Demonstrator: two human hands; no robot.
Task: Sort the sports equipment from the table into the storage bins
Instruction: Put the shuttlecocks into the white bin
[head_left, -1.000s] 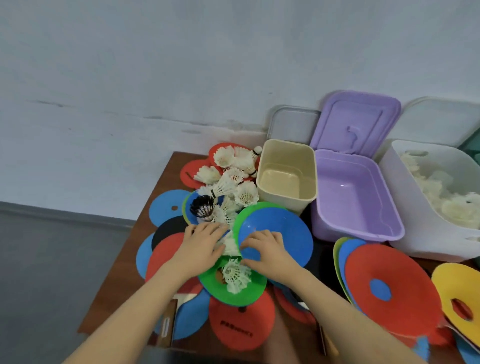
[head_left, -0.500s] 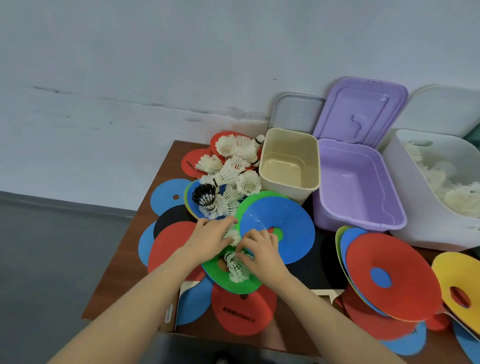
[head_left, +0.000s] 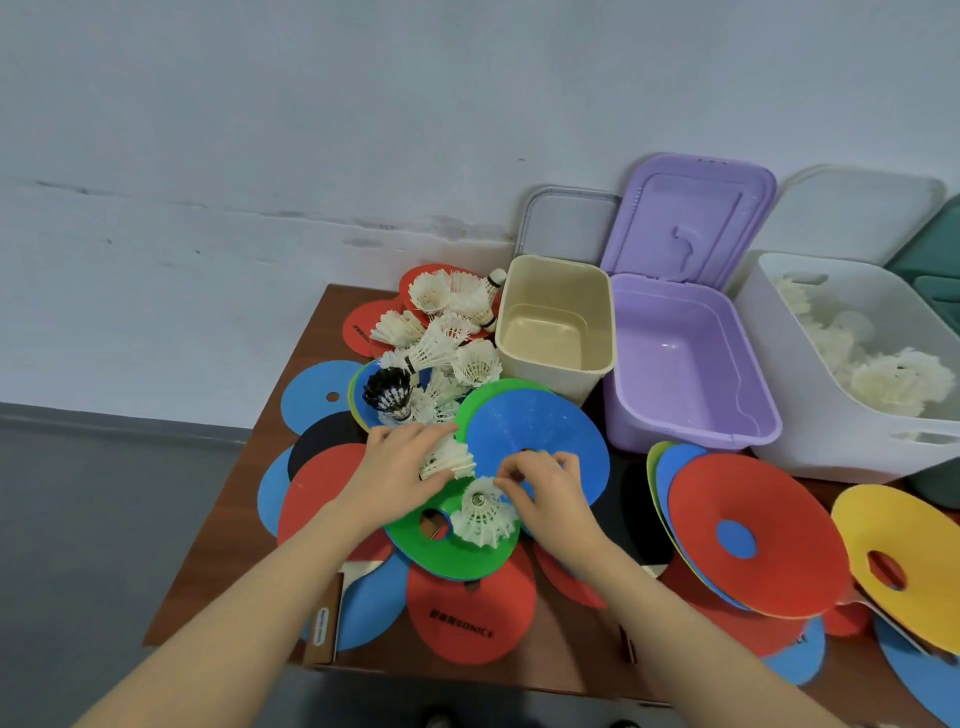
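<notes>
My left hand (head_left: 397, 470) grips a white shuttlecock (head_left: 451, 460) at the edge of a green disc (head_left: 457, 553). Beside it my right hand (head_left: 548, 491) has its fingers curled and pinches the feather rim of a second white shuttlecock (head_left: 483, 514) that stands on the green disc. A pile of white shuttlecocks (head_left: 441, 332) and one black shuttlecock (head_left: 389, 396) lie behind my hands. A blue disc (head_left: 535, 418) sits under my right fingers. At the back stand a beige bin (head_left: 553, 358), a purple bin (head_left: 748, 415) and a white bin (head_left: 810, 410) holding several shuttlecocks.
Red, blue, black and green flat discs cover the brown table (head_left: 218, 561). A stack topped by a red disc (head_left: 769, 499) and a yellow disc (head_left: 906, 540) lie at the right. Bin lids lean on the wall (head_left: 260, 156). The table's left edge drops to grey floor.
Both hands have closed in over the green disc. The left hand has taken hold of one shuttlecock, and the right hand has shifted right, uncovering the other.
</notes>
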